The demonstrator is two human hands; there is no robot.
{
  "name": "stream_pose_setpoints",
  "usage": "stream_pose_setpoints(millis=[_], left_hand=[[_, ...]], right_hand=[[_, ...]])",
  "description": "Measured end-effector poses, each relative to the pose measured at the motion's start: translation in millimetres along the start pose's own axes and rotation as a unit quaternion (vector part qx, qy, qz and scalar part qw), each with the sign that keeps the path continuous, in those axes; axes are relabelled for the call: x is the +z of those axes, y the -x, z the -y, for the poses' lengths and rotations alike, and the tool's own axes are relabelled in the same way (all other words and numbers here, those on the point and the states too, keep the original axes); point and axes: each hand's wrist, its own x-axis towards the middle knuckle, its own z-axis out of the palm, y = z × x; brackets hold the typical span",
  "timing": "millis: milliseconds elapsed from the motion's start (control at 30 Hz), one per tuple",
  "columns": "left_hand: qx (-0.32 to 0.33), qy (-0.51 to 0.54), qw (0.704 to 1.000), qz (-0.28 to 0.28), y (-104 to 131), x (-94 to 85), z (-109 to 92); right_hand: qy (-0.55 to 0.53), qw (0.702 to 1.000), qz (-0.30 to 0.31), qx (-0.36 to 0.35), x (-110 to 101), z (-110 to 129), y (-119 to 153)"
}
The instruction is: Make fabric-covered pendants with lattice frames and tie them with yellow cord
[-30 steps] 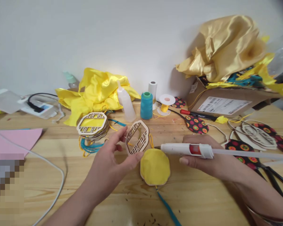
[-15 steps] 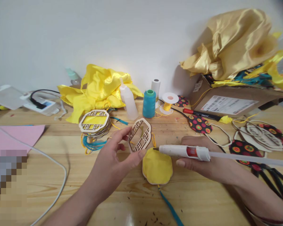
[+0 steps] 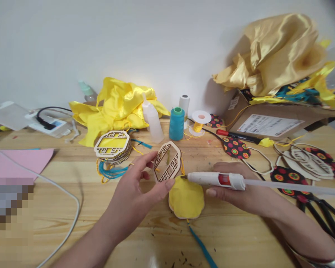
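Between thumb and fingers, my left hand (image 3: 141,186) holds a wooden lattice frame (image 3: 174,169) tilted up on its edge. Just right of it, a yellow fabric-covered piece (image 3: 187,199) lies flat on the table, with a teal tassel (image 3: 198,242) trailing from its lower end and yellow cord at its top. My right hand (image 3: 240,186) is closed round a white glue gun (image 3: 203,178), partly hidden behind it. The nozzle tip is at the upper edge of the yellow piece. A clear glue stick runs out of the gun's back to the right.
Stacked lattice frames (image 3: 113,144), yellow satin (image 3: 117,108), a squeeze bottle (image 3: 153,121), teal thread (image 3: 176,124) and a yellow spool (image 3: 198,126) stand behind. Patterned pieces (image 3: 236,147) and a cardboard box (image 3: 270,123) are right; a white cable (image 3: 72,197) crosses the left.
The view has shifted slightly. The lattice frame in my left hand has moved slightly right. My right hand and the glue gun have shifted slightly left.
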Motion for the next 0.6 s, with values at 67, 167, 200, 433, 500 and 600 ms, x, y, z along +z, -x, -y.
stream_pose_setpoints(millis=[67, 167, 200, 433, 500, 600], left_hand=[[0.0, 0.001, 1.0, 0.001, -0.6, 0.0, 0.8], [-0.005, 0.003, 1.0, 0.0, -1.5, -0.2, -0.5], [-0.008, 0.002, 1.0, -0.002, -1.5, -0.4, -1.7], [-0.036, -0.004, 0.999, -0.002, 0.4, -1.6, -8.7], [-0.038, -0.003, 0.999, -0.004, 0.7, -1.5, -6.9], [-0.03, 0.002, 0.999, -0.015, 0.3, -1.3, -4.5]], right_hand=[[-0.004, 1.0, 0.003, 0.001, -0.1, -0.6, 0.4], [-0.007, 1.0, 0.002, 0.004, -0.5, -1.5, 1.6], [-0.007, 1.0, 0.002, 0.004, -0.6, -1.7, 1.9], [-0.002, 1.0, 0.004, -0.017, -5.0, -3.7, 3.3], [0.006, 1.0, -0.003, -0.016, -7.8, -5.3, 4.3], [0.018, 1.0, -0.004, 0.003, -12.1, -7.6, 6.0]])
